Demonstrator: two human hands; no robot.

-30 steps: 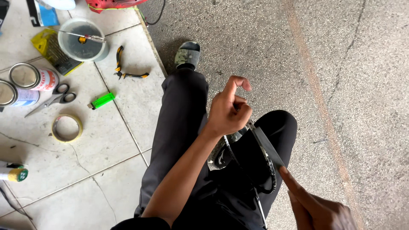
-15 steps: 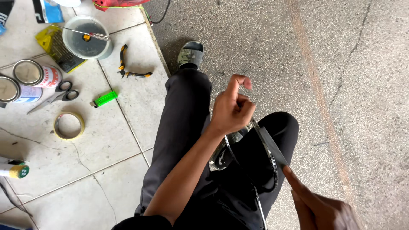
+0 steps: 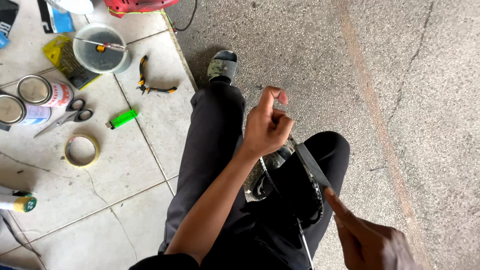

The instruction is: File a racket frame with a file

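Closest to me, my right hand [image 3: 372,240] comes in at the lower right, its forefinger stretched out with the tip on the near end of a strip of black tape [image 3: 312,165]; the other fingers run out of view, so I cannot tell how they are set. The tape runs taut up and away to my left hand [image 3: 267,125], which sits above my lap with its fingers curled narrow; the far end of the strip looks pinched there, though the grip itself is hidden behind the hand.

Under the strip, across my black trousers [image 3: 215,150], lies a dark curved frame with a thin metal rod [image 3: 303,240] trailing from it toward me. What kind of frame it is, I cannot tell.

Further out my sandalled foot [image 3: 222,65] rests on the rough concrete floor [image 3: 390,75]. To the left, on the pale floor tiles [image 3: 145,165], lie a roll of tape [image 3: 81,150], a green lighter [image 3: 122,119], scissors [image 3: 67,115], two tins [image 3: 30,100], pliers [image 3: 147,80] and a clear round tub [image 3: 100,50].
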